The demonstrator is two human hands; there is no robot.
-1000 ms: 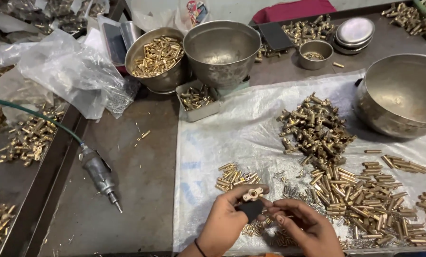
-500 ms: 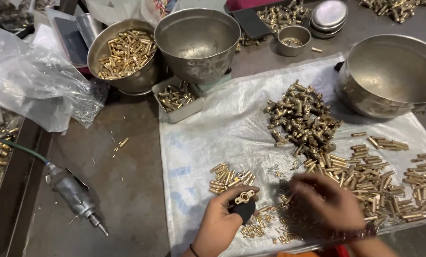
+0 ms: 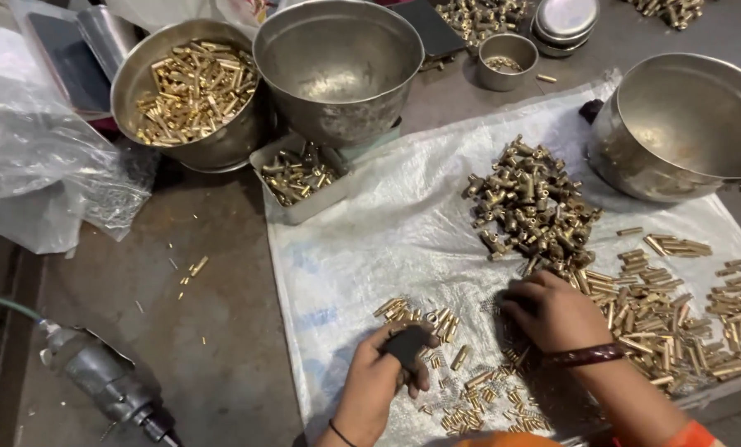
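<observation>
A small dark block [image 3: 409, 344] is gripped in the left hand [image 3: 380, 379], fingers curled tightly about it, low on the white woven plastic sheet [image 3: 387, 240]. The right hand [image 3: 552, 310] is laid palm down, fingers bent, on a scatter of short brass pins [image 3: 470, 389]; whether anything is pinched beneath cannot be told. Just beside it, a heap of knobbly brass tee fittings [image 3: 529, 203] and a spread of smooth brass tubes [image 3: 660, 306] are seen. Dull steel bowls are ranged along the far edge: one holds brass tubes [image 3: 192, 87], one is bare [image 3: 337, 62], another sits at the right [image 3: 685, 124]. A small rectangular tray [image 3: 300, 178] touches the sheet's corner. Open grey bench (lightly littered) is left at the left, bounded by a crumpled clear bag [image 3: 47, 174] and a metal air tool [image 3: 105, 385].
</observation>
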